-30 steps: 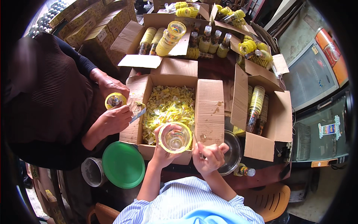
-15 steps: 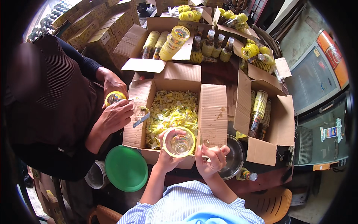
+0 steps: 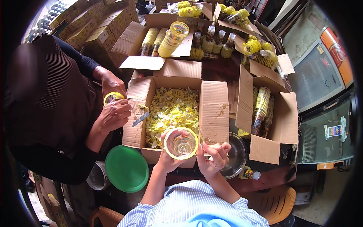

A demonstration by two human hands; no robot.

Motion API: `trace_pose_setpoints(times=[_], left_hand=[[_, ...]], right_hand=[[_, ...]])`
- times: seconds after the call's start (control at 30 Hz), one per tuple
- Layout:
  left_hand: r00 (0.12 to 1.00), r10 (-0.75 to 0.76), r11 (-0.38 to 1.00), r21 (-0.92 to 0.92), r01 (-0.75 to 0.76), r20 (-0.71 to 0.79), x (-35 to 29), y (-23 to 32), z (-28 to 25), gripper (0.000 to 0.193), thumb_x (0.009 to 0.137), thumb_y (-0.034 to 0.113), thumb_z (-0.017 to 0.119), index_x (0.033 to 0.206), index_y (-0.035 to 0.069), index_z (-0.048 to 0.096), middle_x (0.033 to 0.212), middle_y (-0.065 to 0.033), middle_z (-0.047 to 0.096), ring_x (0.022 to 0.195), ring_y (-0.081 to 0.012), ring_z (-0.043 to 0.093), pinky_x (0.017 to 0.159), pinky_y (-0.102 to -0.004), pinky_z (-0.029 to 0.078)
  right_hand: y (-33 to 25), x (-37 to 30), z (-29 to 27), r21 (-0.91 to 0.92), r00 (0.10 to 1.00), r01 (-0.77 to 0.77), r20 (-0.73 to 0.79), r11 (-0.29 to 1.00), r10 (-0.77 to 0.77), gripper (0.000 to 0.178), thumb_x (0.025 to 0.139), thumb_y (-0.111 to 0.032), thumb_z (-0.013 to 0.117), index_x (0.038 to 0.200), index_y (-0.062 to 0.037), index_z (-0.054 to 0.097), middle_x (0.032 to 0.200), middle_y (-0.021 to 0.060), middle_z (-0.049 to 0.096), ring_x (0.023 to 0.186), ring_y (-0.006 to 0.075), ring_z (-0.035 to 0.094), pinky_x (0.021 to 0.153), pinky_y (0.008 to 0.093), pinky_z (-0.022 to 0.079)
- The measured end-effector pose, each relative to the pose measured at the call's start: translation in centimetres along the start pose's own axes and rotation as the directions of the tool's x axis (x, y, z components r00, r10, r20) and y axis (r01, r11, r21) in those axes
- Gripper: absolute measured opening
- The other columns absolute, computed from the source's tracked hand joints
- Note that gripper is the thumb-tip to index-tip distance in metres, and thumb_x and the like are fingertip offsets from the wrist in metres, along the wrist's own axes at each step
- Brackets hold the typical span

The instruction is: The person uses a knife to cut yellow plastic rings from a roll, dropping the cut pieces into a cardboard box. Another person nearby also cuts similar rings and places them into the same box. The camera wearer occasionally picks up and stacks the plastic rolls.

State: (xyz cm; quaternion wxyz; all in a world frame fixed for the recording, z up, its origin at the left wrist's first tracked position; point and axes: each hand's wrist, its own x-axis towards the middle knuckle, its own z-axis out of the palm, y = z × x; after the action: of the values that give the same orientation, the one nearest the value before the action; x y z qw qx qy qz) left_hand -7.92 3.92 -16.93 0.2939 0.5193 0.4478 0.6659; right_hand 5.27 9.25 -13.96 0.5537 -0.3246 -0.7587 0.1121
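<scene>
My left hand (image 3: 165,162) is wrapped round a clear plastic cup (image 3: 182,144) with a yellow rim, its mouth tilted up toward me. Close by the cup's right edge, my right hand (image 3: 214,160) pinches with thumb and forefinger; a thin, see-through sliver seems to rise from the fingertips, but its kind is unclear. Under and beyond the cup stands an open cardboard box (image 3: 213,108), filled with yellow and clear plastic scraps (image 3: 172,108).
To the left, a co-worker's hands (image 3: 112,111) work on another yellow-rimmed cup. A grey blade (image 3: 140,118) lies on the box's left flap. Stacked cups (image 3: 261,104) stand in a carton at right. Near me are a green lid (image 3: 126,168), a clear bowl (image 3: 236,157) and a small bottle (image 3: 250,173).
My right hand has come slightly closer to the cup's rim. The cup stays in my left hand. The whole view has shifted a little.
</scene>
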Motion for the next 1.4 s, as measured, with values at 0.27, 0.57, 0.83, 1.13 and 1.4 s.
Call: trace_pose_setpoints(times=[0.27,0.57,0.83,1.13,1.4], left_hand=[[0.998,-0.039,0.998,-0.043,0.04,0.039,-0.1,-0.1,0.0,0.075,0.064,0.008,0.072,0.126,0.005,0.029,0.114,-0.0087,0.044,0.109,-0.0202,0.045,0.092,-0.0337,0.039],[0.983,-0.18,0.95,-0.262,0.168,-0.024,-0.2,-0.6,0.4,0.072,0.07,0.01,0.07,0.129,0.006,0.029,0.12,-0.0102,0.042,0.111,-0.0202,0.044,0.093,-0.0335,0.038],[0.974,-0.224,0.927,-0.302,0.224,0.033,-0.7,-0.6,0.3,0.07,0.072,0.014,0.069,0.129,0.005,0.03,0.118,-0.0096,0.044,0.11,-0.0194,0.045,0.092,-0.033,0.038],[0.91,-0.405,0.801,-0.516,0.303,-0.093,-0.5,-1.2,1.1,0.069,0.072,0.031,0.059,0.129,0.003,0.032,0.119,-0.01,0.043,0.105,-0.024,0.05,0.094,-0.0377,0.039],[0.941,-0.338,0.813,-0.51,0.282,-0.017,-0.3,-0.9,1.2,0.063,0.077,0.016,0.061,0.129,0.001,0.029,0.123,-0.0109,0.039,0.114,-0.0199,0.042,0.095,-0.033,0.036]], right_hand=[[0.4,0.2,0.6,-0.033,1.0,0.024,0.013,0.999,-0.024,0.021,0.064,-0.005,0.072,0.081,-0.0157,0.065,0.058,-0.0089,0.049,0.05,0.005,0.044,0.063,0.0267,0.024],[0.7,0.0,0.1,-0.072,1.0,-0.015,-0.025,0.997,0.013,0.02,0.065,-0.006,0.07,0.082,-0.015,0.065,0.058,-0.0088,0.049,0.051,0.0052,0.044,0.064,0.0274,0.024],[1.0,1.1,0.4,-0.16,0.999,0.036,0.029,0.986,-0.032,0.019,0.064,-0.006,0.071,0.079,-0.016,0.066,0.06,-0.0088,0.051,0.053,0.0057,0.045,0.066,0.0277,0.025],[-0.5,-0.1,-0.2,-0.194,0.996,0.084,0.049,0.977,-0.076,0.019,0.065,-0.011,0.071,0.082,-0.0183,0.067,0.063,-0.0118,0.052,0.054,0.0039,0.045,0.069,0.0281,0.024],[-0.5,0.0,-0.3,-0.247,0.988,0.151,0.072,0.957,-0.137,0.018,0.065,-0.013,0.071,0.082,-0.0187,0.069,0.067,-0.0134,0.054,0.053,0.0015,0.044,0.07,0.0282,0.022]])
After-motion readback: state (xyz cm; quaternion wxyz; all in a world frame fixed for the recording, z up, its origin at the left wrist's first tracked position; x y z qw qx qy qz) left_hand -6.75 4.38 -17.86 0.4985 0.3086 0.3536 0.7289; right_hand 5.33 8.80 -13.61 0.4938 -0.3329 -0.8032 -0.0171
